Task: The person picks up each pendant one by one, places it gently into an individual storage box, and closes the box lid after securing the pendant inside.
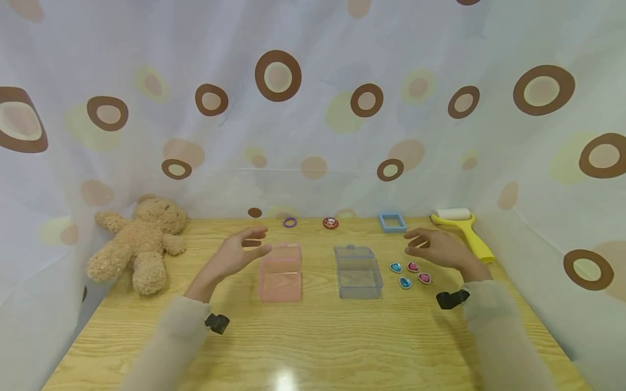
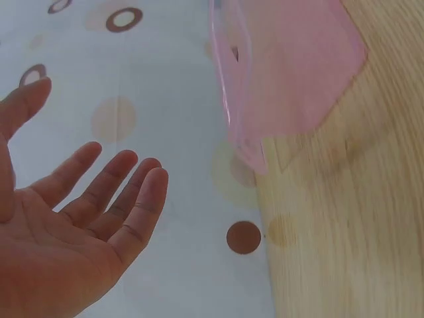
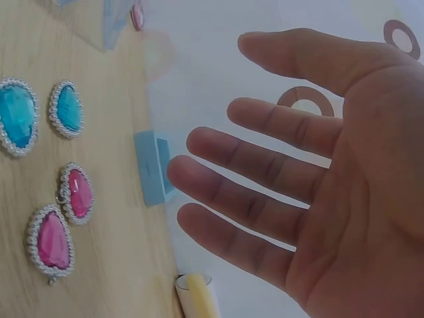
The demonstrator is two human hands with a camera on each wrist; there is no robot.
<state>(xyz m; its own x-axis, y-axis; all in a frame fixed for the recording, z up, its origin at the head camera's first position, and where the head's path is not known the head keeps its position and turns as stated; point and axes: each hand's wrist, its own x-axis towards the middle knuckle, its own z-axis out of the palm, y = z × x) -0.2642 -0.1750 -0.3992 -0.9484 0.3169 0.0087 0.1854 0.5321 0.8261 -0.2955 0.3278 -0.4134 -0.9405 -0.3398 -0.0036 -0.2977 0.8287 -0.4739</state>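
Though near, pink box (image 1: 280, 273) beside fingers (image 1: 256, 241).

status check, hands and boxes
Left hand open beside pink box. Right hand open above gems, holding nothing. Clear box untouched, nothing blocking.

**Two boxes and four gems on the table**

A pink see-through box (image 1: 280, 272) sits just right of the left hand (image 1: 238, 253), untouched; a clear box (image 1: 357, 272) stands beside it; four teardrop gems (image 1: 409, 274), two blue, two pink, lie below the right hand (image 1: 437, 249).
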